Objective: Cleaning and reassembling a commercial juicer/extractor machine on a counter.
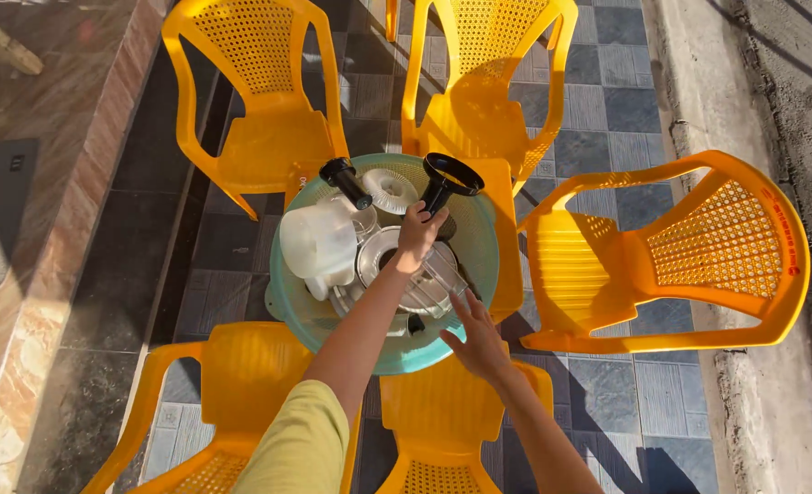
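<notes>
Inside teal basket (301, 306), left hand (418, 234) fingers curled around black lid (450, 176) stem.

Near yellow chairs (241, 402) cut off by the bottom edge; basin (479, 238) contents partly hidden beneath the left hand (418, 236).

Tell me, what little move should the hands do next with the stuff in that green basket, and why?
Probably lift the black funnel piece straight up and out. The left hand already grips its stem above the other parts, while the right hand rests open by the green basket rim, seemingly steadying it on the yellow chairs. The white jug and clear jar crowd around, so a straight lift likely avoids knocking them.
</notes>
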